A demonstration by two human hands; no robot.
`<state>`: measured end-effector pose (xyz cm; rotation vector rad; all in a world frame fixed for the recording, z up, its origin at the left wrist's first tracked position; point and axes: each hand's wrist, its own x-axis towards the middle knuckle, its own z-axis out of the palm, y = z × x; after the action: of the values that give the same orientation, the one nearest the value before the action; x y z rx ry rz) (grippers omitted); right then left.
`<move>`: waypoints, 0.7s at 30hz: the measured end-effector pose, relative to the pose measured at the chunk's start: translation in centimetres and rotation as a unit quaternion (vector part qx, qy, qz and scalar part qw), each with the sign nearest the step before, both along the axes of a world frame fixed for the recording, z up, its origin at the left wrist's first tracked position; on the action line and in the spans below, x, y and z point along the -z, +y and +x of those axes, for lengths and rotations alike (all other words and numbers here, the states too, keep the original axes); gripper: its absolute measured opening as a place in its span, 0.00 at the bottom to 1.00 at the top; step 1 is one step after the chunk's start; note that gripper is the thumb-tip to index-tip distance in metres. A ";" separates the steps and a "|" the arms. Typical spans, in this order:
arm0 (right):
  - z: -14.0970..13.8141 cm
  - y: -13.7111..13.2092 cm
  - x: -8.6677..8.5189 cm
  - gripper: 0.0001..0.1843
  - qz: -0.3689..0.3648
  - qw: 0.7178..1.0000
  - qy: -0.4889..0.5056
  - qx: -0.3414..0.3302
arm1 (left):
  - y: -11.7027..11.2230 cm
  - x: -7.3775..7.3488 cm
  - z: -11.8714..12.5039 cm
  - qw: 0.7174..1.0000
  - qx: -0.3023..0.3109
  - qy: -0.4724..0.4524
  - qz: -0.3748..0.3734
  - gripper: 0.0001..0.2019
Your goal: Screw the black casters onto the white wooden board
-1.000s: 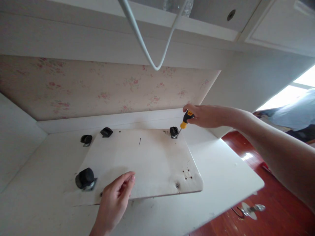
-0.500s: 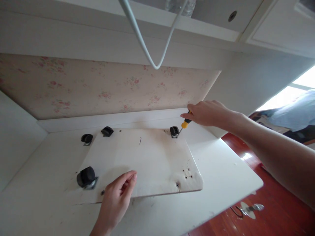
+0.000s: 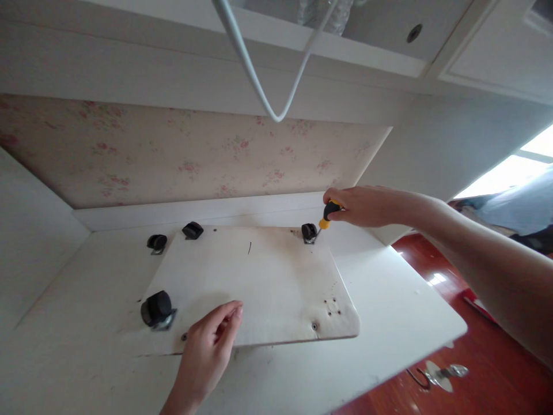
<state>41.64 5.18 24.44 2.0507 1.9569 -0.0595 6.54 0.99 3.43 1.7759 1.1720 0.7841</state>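
Observation:
A white board (image 3: 263,288) lies flat on a white desk (image 3: 389,300), with black caster wheels at its corners. My right hand (image 3: 363,204) is closed round a yellow and black screwdriver (image 3: 327,214), whose tip meets the base of the far right caster (image 3: 308,231). My left hand (image 3: 209,349) rests on the board's near edge, fingers loosely curled and holding nothing, beside the near left caster (image 3: 156,309). Another caster (image 3: 192,230) sits at the far left corner. Several empty screw holes (image 3: 332,306) mark the near right corner.
A loose caster (image 3: 156,242) lies on the desk just left of the board. Floral wallpaper (image 3: 173,155) backs the desk. A white cable loop (image 3: 276,109) hangs above. The red wood floor (image 3: 475,369) lies to the right, with a metal part (image 3: 440,373) on it.
My right hand has rolled on the screwdriver handle, covering it and then showing it again, with the tip staying at the far right caster. The left hand has kept its place.

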 end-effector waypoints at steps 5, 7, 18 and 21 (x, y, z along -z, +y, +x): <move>-0.1 0.2 0.1 0.32 0.061 0.993 -0.088 0.052 | -0.1 0.0 0.1 1.000 0.001 0.004 0.004 0.20; 0.1 0.1 0.2 0.31 0.032 0.999 -0.024 0.023 | -0.1 -0.1 0.1 1.000 -0.001 0.007 0.007 0.20; 0.3 -0.2 0.2 0.33 0.041 0.999 -0.014 0.032 | -0.1 -0.1 0.2 0.999 0.003 0.013 0.032 0.19; 0.4 -0.3 0.3 0.26 0.009 1.000 0.014 -0.016 | -0.1 0.0 0.2 0.999 0.003 0.017 0.043 0.18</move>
<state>42.04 4.86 24.10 2.0392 2.0143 -0.0655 6.76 0.90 3.43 1.8691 1.1704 0.8160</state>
